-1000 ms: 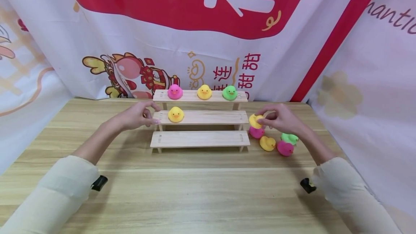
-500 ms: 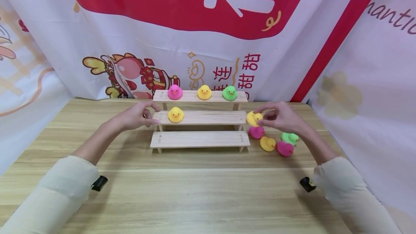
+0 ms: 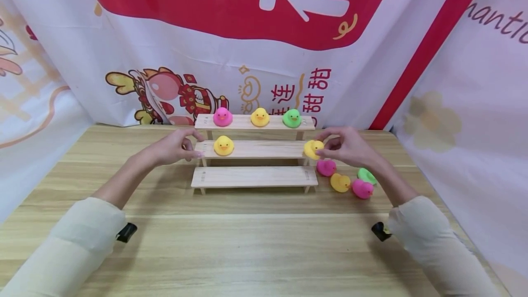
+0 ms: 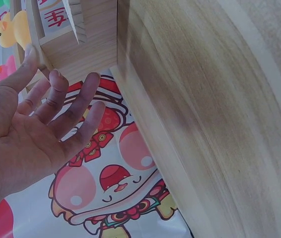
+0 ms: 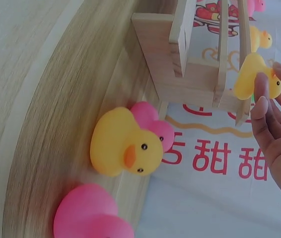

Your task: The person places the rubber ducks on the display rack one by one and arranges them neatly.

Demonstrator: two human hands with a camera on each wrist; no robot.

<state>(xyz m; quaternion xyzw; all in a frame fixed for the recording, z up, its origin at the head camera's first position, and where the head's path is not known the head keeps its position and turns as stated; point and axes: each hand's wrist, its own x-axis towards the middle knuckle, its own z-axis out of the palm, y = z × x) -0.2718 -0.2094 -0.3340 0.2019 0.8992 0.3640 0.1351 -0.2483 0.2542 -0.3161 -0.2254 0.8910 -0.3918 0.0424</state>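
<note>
Now the right hand [image 3: 344,147] pinches an upright yellow duck [image 3: 312,149] facing near-right.

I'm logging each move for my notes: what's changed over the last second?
The yellow duck in the grip of the right hand moved left, to the right end of the middle shelf; nothing was let go. The left hand, shelved ducks and ducks beside the stand stayed put.
</note>
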